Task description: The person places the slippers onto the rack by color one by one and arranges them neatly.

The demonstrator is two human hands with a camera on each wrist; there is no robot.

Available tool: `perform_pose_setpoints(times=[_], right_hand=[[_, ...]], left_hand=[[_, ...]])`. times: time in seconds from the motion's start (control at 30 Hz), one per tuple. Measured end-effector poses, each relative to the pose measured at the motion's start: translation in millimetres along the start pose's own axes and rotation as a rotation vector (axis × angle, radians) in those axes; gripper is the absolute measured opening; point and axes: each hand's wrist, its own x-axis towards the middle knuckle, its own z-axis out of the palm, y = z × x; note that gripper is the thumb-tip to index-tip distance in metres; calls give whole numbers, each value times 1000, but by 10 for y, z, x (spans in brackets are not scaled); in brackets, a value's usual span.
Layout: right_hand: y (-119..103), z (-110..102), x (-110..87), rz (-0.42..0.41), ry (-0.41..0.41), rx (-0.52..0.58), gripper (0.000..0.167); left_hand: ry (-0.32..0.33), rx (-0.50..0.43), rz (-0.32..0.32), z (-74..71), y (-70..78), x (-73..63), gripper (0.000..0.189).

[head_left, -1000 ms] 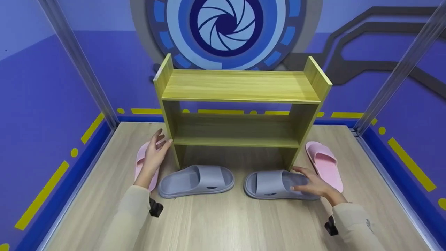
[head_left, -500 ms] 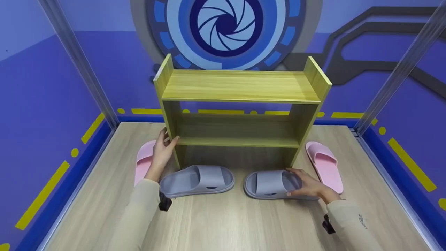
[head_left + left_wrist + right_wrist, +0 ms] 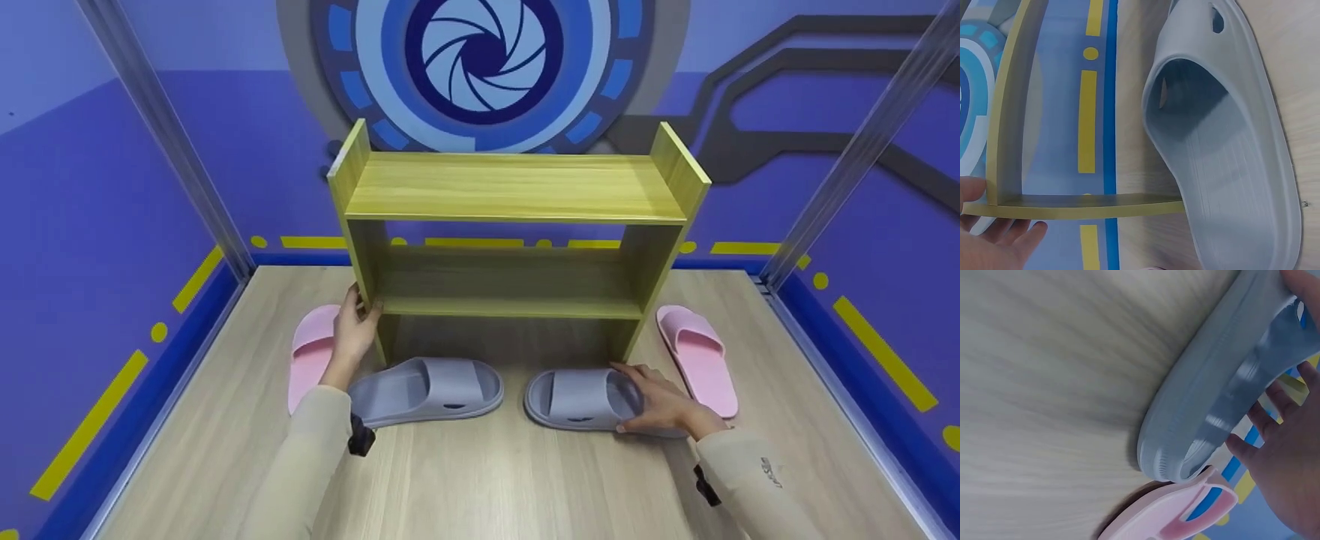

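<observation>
A yellowish wooden shelf rack (image 3: 517,191) stands upright at the middle back. My left hand (image 3: 355,330) grips the front edge of its left side panel, thumb on the inner side and fingers outside, as the left wrist view shows. Two grey slippers lie before the rack: the left grey slipper (image 3: 450,384) with its toe to the right, the right grey slipper (image 3: 577,397) with its toe to the left. My right hand (image 3: 660,401) spans the right one behind the strap, thumb at the near edge and fingers at the far edge. The hand partly hides its heel.
One pink slipper (image 3: 309,360) lies left of the rack, partly behind my left wrist. Another pink slipper (image 3: 697,360) lies to the right, close to my right hand. Blue-purple printed walls (image 3: 150,172) with metal corner posts enclose the wooden tabletop (image 3: 480,480).
My left hand has moved right onto the rack's side panel and now grips it. My right hand has shifted slightly left along the grey slipper. The slippers and rack stay put.
</observation>
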Motion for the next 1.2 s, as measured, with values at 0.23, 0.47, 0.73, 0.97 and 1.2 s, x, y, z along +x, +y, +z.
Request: perform_pose_setpoints(times=[0.23,0.47,0.73,0.97,1.2], right_hand=[[-6,36,-6,-71,24,-48,101],[22,99,-27,-140,64,-36,97],[-77,5,-56,-96,86,-47,94],[-246,-173,-30,-160,103,-18,90],[-451,-350,-10,-194,109,-21,91]], left_hand=[[8,10,16,8,-25,3,46],[-10,35,19,-1,-17,10,46],[-27,21,24,-22,-5,25,48],[-12,3,37,-27,-11,27,48],[-11,3,39,-31,-24,38,46]])
